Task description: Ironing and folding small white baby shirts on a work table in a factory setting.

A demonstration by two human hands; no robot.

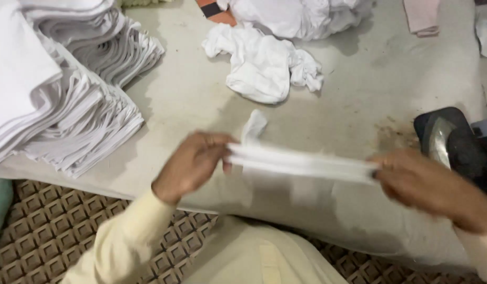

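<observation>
Left hand (193, 160) pinching one end of a folded white cloth strip (301, 163), right hand (417, 181) gripping the other, stacked white folded cloths (64, 89) lying left, crumpled white garment (267, 63) lying beyond, orange-and-black card (214, 10) peeking at top edge.

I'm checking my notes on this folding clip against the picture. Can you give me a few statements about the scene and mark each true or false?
1. Both hands hold one white cloth strip stretched between them. True: the left hand pinches one end and the right hand the other.
2. The stack of folded white cloths sits on the person's right. False: it lies to the left.
3. A crumpled white cloth lies on the grey work surface beyond the hands. True.
4. The held strip is bright red. False: it is white.
5. The dark iron-like object is in the left hand. False: it rests near the right hand, unheld.
</observation>
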